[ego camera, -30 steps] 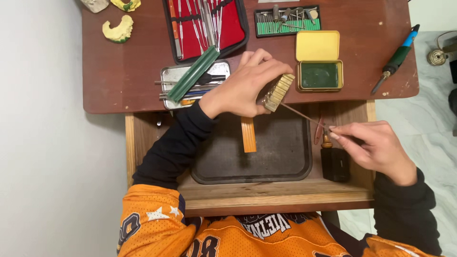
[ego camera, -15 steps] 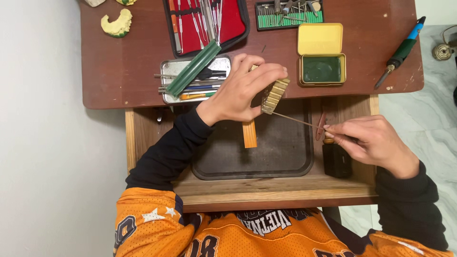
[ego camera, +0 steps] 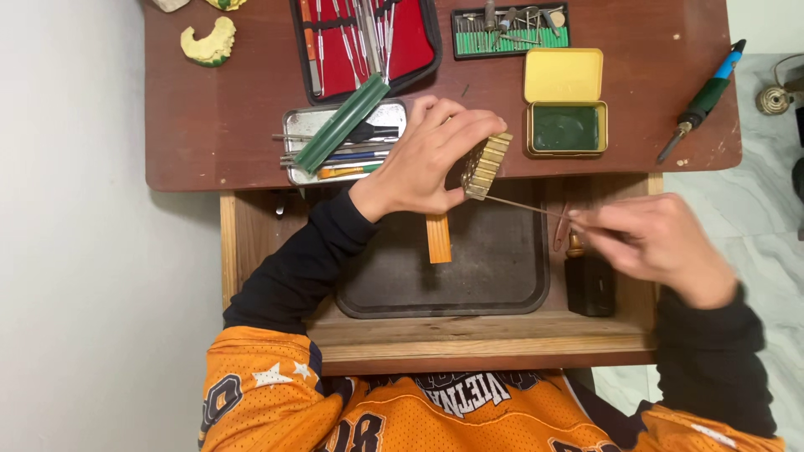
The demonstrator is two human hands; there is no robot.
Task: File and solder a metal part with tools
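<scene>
Over an open drawer holding a dark tray (ego camera: 502,289), the left hand (ego camera: 423,159) grips a ridged yellowish block (ego camera: 486,165) while the right hand (ego camera: 662,243) pinches a thin metal tool (ego camera: 528,207), its tip seemingly touching the block.

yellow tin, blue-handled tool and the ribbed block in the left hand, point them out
yellow tin (ego camera: 566,127), head view, on the green inside of the base
blue-handled tool (ego camera: 708,96), head view, on the dark grip
ribbed block (ego camera: 486,166), head view, on its ridged face
left hand (ego camera: 431,159), head view, on its back

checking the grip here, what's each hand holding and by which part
Left hand grips the ribbed yellowish block by its left side. Right hand pinches the thin metal tool at its right end, tip at the block.
</scene>
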